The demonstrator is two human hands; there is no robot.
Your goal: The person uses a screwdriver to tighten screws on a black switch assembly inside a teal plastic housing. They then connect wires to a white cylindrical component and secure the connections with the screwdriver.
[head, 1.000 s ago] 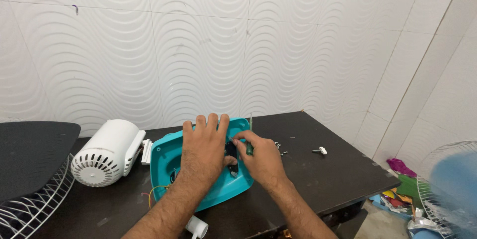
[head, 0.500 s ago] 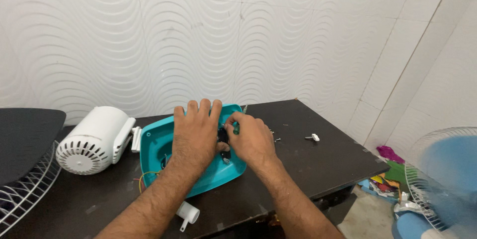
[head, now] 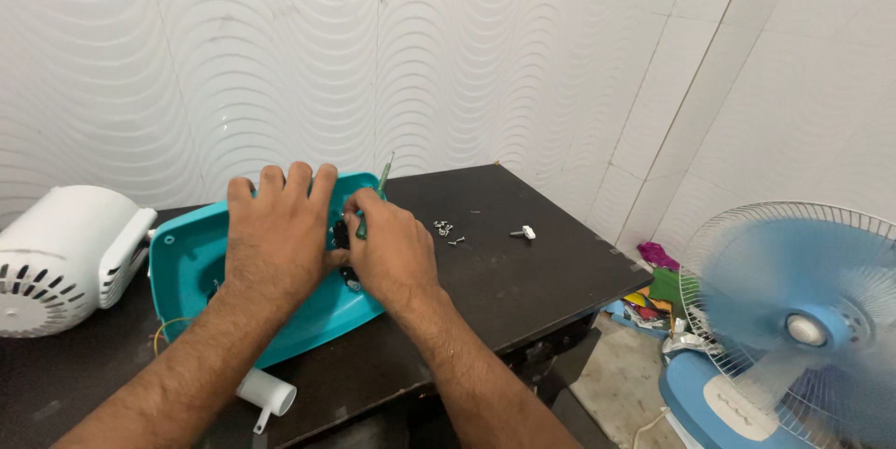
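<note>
Your two hands meet over one teal plastic housing [head: 191, 262] that lies open side up on the dark table [head: 523, 281], at about 9 o'clock from the table's middle. Your left hand [head: 277, 239] lies flat on the housing, palm down, four fingers spread and pointing toward 12 o'clock, gripping nothing. Your right hand [head: 392, 248] is curled just beside it at 3 o'clock, touching it at the thumb, and closed round one green-handled screwdriver [head: 373, 199], whose thin shaft sticks up toward 12 o'clock past the housing's far rim. Between the two hands sits one small black part [head: 342, 236] inside the housing; whether the tool's tip touches it cannot be told. At 9 o'clock from the housing stands one white motor casing [head: 65, 258], vented at its end, just beside the teal rim. At 6 o'clock, near the table's front edge, lies one short white tube [head: 266, 393]. At 3 o'clock from your right hand lies a small cluster of loose screws [head: 446, 230], about four though too small to count surely, and one white knob [head: 525, 232] farther out. One blue floor fan [head: 793, 328] stands off the table at 4 o'clock, blades blurred.
</note>
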